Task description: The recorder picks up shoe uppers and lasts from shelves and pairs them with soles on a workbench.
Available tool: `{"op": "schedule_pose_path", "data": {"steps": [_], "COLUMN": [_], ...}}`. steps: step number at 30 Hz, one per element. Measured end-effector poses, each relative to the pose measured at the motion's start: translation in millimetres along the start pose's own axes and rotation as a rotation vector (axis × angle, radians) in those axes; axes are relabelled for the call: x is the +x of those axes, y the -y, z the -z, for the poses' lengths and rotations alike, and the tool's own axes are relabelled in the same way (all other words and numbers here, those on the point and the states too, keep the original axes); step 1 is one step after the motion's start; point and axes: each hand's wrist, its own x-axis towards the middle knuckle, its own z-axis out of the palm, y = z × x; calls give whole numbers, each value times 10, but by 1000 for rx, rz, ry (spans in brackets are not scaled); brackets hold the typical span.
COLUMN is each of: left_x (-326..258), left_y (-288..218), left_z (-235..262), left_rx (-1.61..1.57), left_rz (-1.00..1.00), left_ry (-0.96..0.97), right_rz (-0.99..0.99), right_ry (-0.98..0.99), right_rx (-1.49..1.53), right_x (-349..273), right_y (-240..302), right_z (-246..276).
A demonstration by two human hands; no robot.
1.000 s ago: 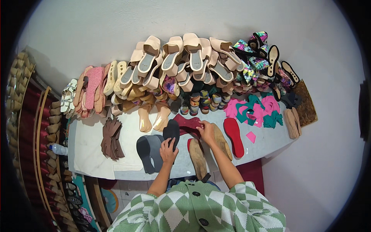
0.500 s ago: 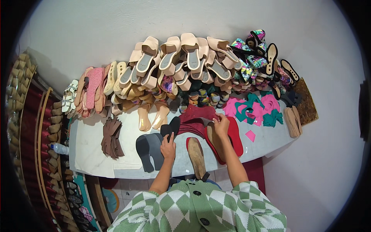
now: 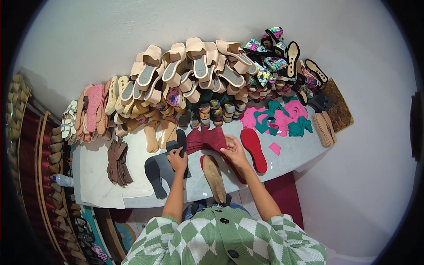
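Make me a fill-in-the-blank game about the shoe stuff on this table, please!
1. The right hand grips dark red material, and the bright red sole lies to that hand's ____.
2. The small loose scrap by the bright red sole is coloured ____.
3. The brown bundle lies toward the ____ end of the table.
4. The person's sweater is patterned in white and ____.

Missing words: right; pink; left; green.

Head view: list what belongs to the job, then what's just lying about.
In use:
maroon flared fabric-like piece in the right hand
black flat sole touched by the left hand
probably red-rimmed tan sole

Apparently idle:
beige block-heeled sandals
brown fanned strips
teal and pink flat cutouts
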Motion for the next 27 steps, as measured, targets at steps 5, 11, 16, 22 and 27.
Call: {"op": "schedule_pose_path", "data": {"steps": [5, 11, 16, 22, 27], "left_x": [89, -83, -306, -584, -840], "left_y": [169, -25, 46, 234, 275], "left_z": [-63, 48, -61, -113, -14], "left_rx": [-516, -1128, -1217, -1325, -1236], "left_rz": [-89, 306, 419, 520, 451], "left_ry": [151, 645, 641, 567, 510], "right_rz": [-169, -245, -267, -355, -360], "right_ry": [92, 223, 303, 227, 1], "right_rx": [-53, -36, -5, -99, -185], "right_x": [-94, -243, -440, -647, -845], "right_y": [-290, -295, -261, -615, -1020], "right_z": [26, 38, -12, 148, 368]}}
